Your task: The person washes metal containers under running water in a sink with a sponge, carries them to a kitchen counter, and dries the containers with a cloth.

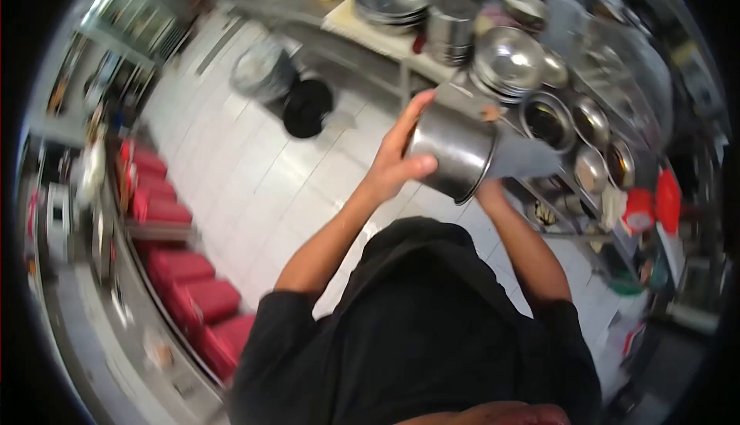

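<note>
My left hand (391, 164) is wrapped round the closed end of a cylindrical metal container (453, 147), thumb on the near side and fingers on the far side. The container is tilted onto its side, with its rimmed mouth toward the right. At that mouth, a pale grey sheet-like thing (526, 156), blurred, perhaps cloth or plastic, stretches to the right. My right hand (487, 190) is by the rim, mostly hidden behind the container and the grey thing. Its fingers do not show.
A metal counter ahead bears stacked metal bowls (509, 61), metal containers (451, 28) and pans with dark contents (547, 120). A black bucket (308, 109) and a bag-lined bin (264, 69) stand on the tiled floor. Red boxes (202, 301) line the left side.
</note>
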`<action>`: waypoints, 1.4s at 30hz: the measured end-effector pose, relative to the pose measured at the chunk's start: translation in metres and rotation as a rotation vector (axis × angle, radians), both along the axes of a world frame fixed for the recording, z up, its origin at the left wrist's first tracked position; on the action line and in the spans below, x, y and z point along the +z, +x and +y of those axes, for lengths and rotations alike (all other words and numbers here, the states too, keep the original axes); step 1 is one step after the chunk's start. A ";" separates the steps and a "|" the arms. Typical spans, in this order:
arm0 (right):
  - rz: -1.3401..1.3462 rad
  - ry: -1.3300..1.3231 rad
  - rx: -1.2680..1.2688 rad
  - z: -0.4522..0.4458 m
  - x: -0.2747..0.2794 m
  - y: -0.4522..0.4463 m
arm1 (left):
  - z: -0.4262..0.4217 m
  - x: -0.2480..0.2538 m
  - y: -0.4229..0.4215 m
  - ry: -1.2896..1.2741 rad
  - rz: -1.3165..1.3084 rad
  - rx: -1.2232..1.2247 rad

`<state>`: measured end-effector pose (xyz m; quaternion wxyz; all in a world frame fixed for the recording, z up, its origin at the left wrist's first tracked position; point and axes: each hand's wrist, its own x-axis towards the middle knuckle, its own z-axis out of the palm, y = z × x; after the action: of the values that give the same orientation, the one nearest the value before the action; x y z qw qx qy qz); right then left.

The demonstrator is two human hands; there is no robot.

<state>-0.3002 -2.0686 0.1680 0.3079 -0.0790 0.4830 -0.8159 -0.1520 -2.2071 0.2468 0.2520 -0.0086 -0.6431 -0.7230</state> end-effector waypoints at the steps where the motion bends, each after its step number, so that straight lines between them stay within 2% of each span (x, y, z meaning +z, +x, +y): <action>1: 0.153 0.126 -0.049 -0.018 -0.014 0.015 | -0.003 -0.009 0.003 -0.069 -0.048 0.032; 2: 0.342 0.258 -0.113 -0.031 -0.023 0.028 | -0.013 -0.036 0.005 0.064 -0.092 0.014; 4: 0.701 0.503 -0.274 -0.051 -0.017 0.054 | -0.023 -0.039 0.017 -0.002 -0.101 0.030; 7: 0.968 0.768 -0.403 -0.057 0.050 0.085 | -0.019 -0.018 0.037 0.368 -0.089 0.035; 8: 1.036 0.738 -0.492 -0.049 0.076 0.098 | -0.023 -0.019 0.044 0.442 -0.105 0.090; 10: 1.266 0.585 -0.489 -0.047 0.063 0.099 | -0.031 -0.018 0.057 0.419 -0.114 0.153; 12: 1.507 0.470 -0.393 -0.047 0.050 0.103 | -0.038 -0.021 0.058 0.427 -0.123 0.020; 14: 1.512 0.910 0.051 -0.054 0.036 0.123 | -0.037 -0.017 0.068 0.394 -0.155 -0.089; 17: 1.330 1.325 0.283 -0.038 0.094 0.157 | -0.037 -0.022 0.077 0.329 -0.175 -0.141; 18: 1.053 1.294 0.492 -0.039 0.093 0.151 | -0.039 -0.020 0.079 0.270 -0.159 -0.139; 19: 0.949 1.217 0.544 -0.042 0.085 0.149 | -0.042 -0.018 0.079 0.211 -0.140 -0.137; 21: 0.876 0.981 0.549 -0.052 0.059 0.151 | -0.043 -0.013 0.077 0.583 -0.145 -0.187; 23: 0.869 0.801 0.596 -0.061 0.041 0.151 | -0.053 -0.010 0.079 0.558 -0.136 -0.263; 25: 0.875 0.722 0.727 -0.066 0.034 0.144 | -0.065 -0.019 0.082 0.540 -0.258 -0.305; 27: 0.952 0.762 0.835 -0.068 0.041 0.131 | -0.067 -0.023 0.081 0.372 -0.298 -0.319; 31: 1.062 0.879 0.926 -0.082 0.043 0.114 | -0.065 -0.035 0.072 0.575 -0.370 -0.202; 35: 0.968 0.610 0.829 -0.109 0.029 0.100 | -0.061 -0.027 0.071 0.875 -0.347 -0.158; 36: 0.821 1.172 0.596 -0.107 0.056 0.125 | -0.062 -0.030 0.073 0.946 -0.362 -0.176; 37: 0.986 1.042 0.434 -0.106 0.045 0.133 | -0.064 -0.034 0.075 1.015 -0.381 -0.196; 39: 1.273 0.743 0.106 -0.099 0.015 0.136 | -0.067 -0.038 0.069 0.949 -0.331 -0.210; 40: 1.078 0.648 0.363 -0.100 0.023 0.126 | -0.071 -0.039 0.068 0.908 -0.357 -0.211; 41: 1.051 0.943 0.633 -0.098 0.034 0.126 | -0.075 -0.039 0.071 0.866 -0.391 -0.211; 42: 1.011 1.256 0.866 -0.096 0.074 0.125 | -0.078 -0.043 0.071 0.768 -0.461 -0.208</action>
<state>-0.1756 -2.1647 0.2420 0.3254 -0.4190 0.8435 -0.0845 -0.0808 -2.2856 0.2037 0.0133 0.1818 -0.3636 -0.9135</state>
